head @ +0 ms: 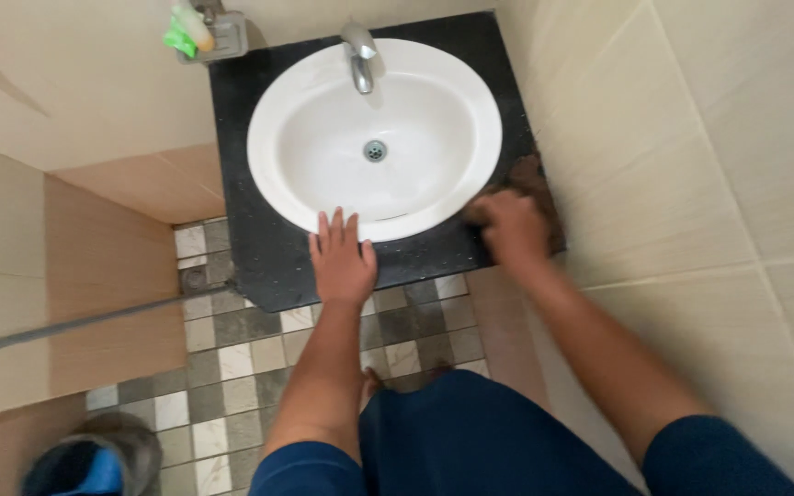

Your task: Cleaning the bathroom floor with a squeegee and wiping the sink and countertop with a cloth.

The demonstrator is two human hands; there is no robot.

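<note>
The left hand point(342, 262) lies flat and empty, fingers spread, on the basin point(375, 138) front rim, while right of it the right hand point(510, 227) grips a brown cloth point(530, 174) on the black counter point(259, 257) beside the basin's right edge.

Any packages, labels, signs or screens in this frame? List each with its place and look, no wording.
Small bottle or tube: lies in the metal wall holder at upper left of the sink; pale yellow body, green part at one end; any label is too small to make out.
No signs or screens in view.
</note>
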